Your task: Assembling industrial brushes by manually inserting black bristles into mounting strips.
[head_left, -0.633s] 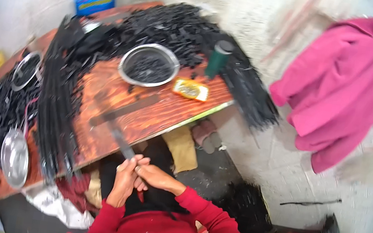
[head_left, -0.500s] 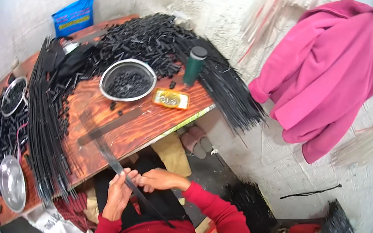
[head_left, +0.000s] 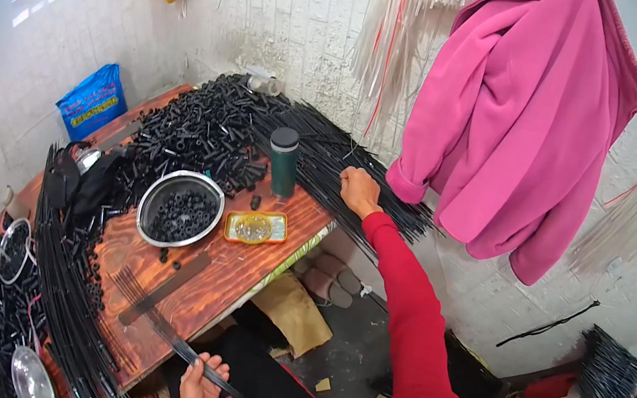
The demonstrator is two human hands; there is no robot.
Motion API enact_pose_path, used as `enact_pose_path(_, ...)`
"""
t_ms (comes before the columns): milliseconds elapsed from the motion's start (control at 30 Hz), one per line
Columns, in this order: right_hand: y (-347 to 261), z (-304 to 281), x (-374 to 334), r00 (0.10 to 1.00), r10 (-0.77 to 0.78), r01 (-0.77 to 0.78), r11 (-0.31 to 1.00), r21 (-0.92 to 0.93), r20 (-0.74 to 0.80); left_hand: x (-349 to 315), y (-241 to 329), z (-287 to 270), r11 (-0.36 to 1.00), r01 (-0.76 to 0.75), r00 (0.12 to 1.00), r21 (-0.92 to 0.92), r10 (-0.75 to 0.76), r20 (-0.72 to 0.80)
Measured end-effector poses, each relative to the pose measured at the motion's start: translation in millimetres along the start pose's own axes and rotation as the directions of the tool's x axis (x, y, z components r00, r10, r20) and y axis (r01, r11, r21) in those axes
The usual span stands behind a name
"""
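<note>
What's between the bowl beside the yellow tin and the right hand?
The head view shows a small black piece, a green bottle, then black strands by the right hand.

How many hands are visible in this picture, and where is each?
2. The left hand holds thin black strands in front of the table; the right hand is over the strand bundle at the table's right end.
</note>
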State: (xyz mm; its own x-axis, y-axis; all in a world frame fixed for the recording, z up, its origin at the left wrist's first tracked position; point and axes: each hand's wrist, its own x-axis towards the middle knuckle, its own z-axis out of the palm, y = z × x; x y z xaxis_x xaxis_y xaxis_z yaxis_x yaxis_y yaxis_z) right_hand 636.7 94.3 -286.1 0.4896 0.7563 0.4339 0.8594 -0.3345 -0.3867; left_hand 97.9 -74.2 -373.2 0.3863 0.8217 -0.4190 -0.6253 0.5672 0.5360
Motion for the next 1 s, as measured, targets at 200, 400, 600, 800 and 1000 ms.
enact_pose_path(200,24.1,44.1,21.8,0.993,-0.095,0.076,0.970,-0.231,-0.069,-2.8,-6.4,-2.7,0.994,0.059,0.990,0.091,-0.047,-0.130)
enact_pose_path(400,31.3,66.7,37.3,0.980,-0.152,0.112,0.956,-0.272,-0.132,-0.2,-5.5,-3.9,0.991,0.054,0.983,0.125,-0.031,-0.181)
enact_pose_path(600,12.9,38.1,38.4,0.998,0.012,-0.007,0.998,0.068,-0.064,2.7,-3.8,-10.1,0.992,0.049,0.991,0.115,-0.034,-0.131)
enact_pose_path(800,28.8,57.4,37.3,0.989,-0.050,0.048,0.999,-0.021,-0.139,2.5,-4.6,0.3,0.990,0.046,0.986,0.131,-0.024,-0.166)
enact_pose_path(1000,33.1,64.0,45.1,0.987,-0.040,0.015,0.988,-0.153,-0.156,0.2,-7.9,-4.3,0.993,0.052,0.980,0.110,-0.030,-0.195)
